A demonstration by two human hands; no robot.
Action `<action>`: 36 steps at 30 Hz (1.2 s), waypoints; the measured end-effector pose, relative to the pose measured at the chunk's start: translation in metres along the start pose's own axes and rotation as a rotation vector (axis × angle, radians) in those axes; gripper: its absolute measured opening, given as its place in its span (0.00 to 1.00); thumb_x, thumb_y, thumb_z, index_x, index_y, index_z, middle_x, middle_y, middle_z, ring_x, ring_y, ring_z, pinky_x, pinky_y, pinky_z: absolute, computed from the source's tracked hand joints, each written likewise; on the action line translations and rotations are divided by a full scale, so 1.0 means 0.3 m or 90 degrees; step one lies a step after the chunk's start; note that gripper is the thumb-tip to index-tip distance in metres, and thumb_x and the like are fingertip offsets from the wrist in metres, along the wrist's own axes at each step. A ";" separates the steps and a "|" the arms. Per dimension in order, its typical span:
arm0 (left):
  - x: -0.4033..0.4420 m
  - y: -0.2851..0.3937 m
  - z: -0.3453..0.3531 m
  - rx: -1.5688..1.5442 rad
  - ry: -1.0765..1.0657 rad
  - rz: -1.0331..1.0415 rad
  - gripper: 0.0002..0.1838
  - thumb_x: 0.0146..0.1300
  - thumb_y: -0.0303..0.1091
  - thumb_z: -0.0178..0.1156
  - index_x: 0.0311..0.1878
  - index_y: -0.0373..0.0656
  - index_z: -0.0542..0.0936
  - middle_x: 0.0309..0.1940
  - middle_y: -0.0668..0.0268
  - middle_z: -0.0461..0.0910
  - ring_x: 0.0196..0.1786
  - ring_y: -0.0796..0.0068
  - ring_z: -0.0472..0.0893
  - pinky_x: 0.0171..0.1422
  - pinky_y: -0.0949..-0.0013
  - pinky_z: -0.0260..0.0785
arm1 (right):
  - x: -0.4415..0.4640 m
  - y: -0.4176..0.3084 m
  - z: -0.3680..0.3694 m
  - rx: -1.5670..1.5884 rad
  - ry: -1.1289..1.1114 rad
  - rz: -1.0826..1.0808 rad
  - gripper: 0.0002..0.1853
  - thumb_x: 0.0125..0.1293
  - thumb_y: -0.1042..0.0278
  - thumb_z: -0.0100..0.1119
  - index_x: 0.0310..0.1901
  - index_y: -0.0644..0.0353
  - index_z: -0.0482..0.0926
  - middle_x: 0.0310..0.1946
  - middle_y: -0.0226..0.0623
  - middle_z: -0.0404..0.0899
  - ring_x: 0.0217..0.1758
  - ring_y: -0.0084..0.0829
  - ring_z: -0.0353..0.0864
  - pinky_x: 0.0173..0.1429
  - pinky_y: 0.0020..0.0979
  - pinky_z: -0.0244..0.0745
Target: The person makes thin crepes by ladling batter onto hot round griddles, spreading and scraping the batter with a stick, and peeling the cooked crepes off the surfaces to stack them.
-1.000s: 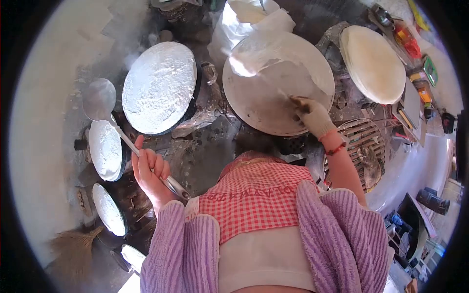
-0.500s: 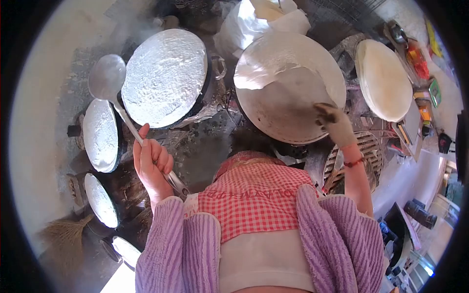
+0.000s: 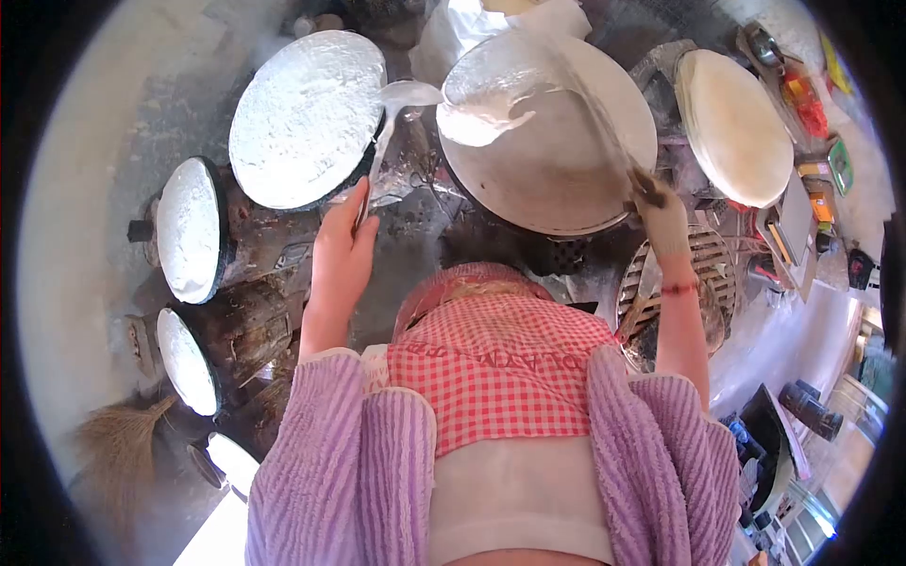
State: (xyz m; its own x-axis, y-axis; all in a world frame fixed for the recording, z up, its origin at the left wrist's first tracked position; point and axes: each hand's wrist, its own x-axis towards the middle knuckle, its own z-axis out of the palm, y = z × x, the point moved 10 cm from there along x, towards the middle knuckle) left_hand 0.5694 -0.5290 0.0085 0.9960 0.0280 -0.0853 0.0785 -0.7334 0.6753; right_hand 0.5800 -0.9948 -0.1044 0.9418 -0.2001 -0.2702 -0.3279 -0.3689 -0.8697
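Note:
My left hand (image 3: 342, 250) is closed around the handle of a metal ladle (image 3: 412, 93). The ladle's bowl hangs between a round pan coated in white batter (image 3: 307, 118) and a large round griddle (image 3: 557, 203). At the griddle's right rim is my right hand (image 3: 658, 212), in a pale glove with dark fingertips, its fingers bent together. From them a long, thin, blurred strip (image 3: 596, 106) runs up across the griddle; I cannot tell whether it is a tool or a sheet's edge. A bright white patch (image 3: 481, 124) lies on the griddle's left side.
A stack of pale round flatbreads (image 3: 736, 127) lies at right, above a slatted round grate (image 3: 717, 274). Smaller white-coated pans (image 3: 189, 231) line the left, with a straw broom (image 3: 123, 448) below. A white bag-lined container (image 3: 453, 33) stands behind the griddle.
My left hand has swung the ladle rightward, from beside the left pans to the griddle's left edge. My right hand has shifted slightly right and up to the rim; the griddle's bright patch has shrunk.

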 end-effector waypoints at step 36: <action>-0.550 -0.611 -0.324 -0.751 0.151 -0.263 0.20 0.77 0.38 0.41 0.63 0.36 0.69 0.23 0.75 0.57 0.17 0.88 0.55 0.17 0.80 0.48 | -0.405 -0.046 1.118 0.602 -0.055 0.328 0.25 0.70 0.43 0.53 0.58 0.54 0.75 0.37 0.28 0.76 0.32 0.26 0.71 0.31 0.32 0.67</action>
State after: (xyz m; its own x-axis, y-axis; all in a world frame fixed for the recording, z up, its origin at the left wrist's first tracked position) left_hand 0.3951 -0.3331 -0.0299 0.8624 0.3184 -0.3936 0.2529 0.4025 0.8798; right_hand 0.4950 -0.6609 -0.1980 0.7216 -0.0530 -0.6903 -0.5299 0.5994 -0.6000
